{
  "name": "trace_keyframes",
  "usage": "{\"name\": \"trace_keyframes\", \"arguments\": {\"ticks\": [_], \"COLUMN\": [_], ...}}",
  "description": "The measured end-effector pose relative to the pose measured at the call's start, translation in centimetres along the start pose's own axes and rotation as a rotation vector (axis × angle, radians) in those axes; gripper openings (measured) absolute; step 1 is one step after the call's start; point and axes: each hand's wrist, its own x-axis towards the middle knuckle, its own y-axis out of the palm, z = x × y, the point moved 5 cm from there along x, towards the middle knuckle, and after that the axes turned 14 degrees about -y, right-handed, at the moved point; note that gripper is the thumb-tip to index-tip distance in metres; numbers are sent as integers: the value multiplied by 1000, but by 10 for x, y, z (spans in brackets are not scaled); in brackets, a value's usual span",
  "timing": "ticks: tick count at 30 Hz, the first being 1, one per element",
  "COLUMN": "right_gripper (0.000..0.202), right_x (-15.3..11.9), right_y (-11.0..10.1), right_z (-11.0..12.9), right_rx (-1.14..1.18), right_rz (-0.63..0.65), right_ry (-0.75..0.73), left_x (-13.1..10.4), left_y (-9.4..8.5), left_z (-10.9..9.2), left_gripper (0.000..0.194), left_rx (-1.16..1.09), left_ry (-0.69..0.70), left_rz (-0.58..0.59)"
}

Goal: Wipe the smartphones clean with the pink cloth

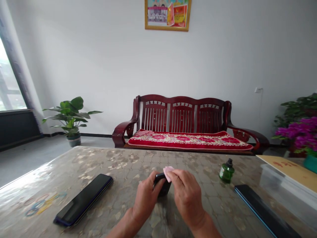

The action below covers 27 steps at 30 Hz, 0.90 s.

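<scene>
My left hand (146,195) grips a dark, flat object (165,189) by its upper left part, holding it above the table; it looks like a phone, though the hands partly cover it. Pinched in my right hand (187,195) is a small pink cloth (168,172), which touches the top edge of the dark object. A phone with a black screen (85,200) lies on the table to the left. On the right lies another dark phone (264,210) with a blue edge. Beyond it stands a small green bottle (226,171) with a black top.
The table (119,165) has a patterned, glossy cover. Coloured rubber bands (43,203) lie at far left. A clear plastic box (284,185) with a yellow folder (289,167) is at right, near purple flowers (300,134). A wooden bench (182,114) stands behind.
</scene>
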Motion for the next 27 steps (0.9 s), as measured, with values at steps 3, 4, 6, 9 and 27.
{"name": "trace_keyframes", "arguments": {"ticks": [3, 4, 6, 9, 27], "right_gripper": [33, 33, 34, 37, 28], "right_x": [-2, -1, 1, 4, -37], "right_y": [-3, -3, -3, 0, 30], "right_z": [-9, -8, 0, 9, -50], "right_rx": [-24, -21, -1, 30, 469], "right_rz": [-40, -49, -50, -18, -215], "right_ry": [38, 31, -4, -49, 626], "left_x": [2, 2, 2, 2, 18], "left_y": [-3, -2, 0, 2, 9], "left_z": [0, -1, -4, -8, 1], "left_gripper": [19, 19, 18, 16, 21], "left_rx": [20, 22, 22, 31, -36], "left_ry": [-14, -10, 11, 47, -42], "left_rz": [-2, 5, 24, 50, 20]}}
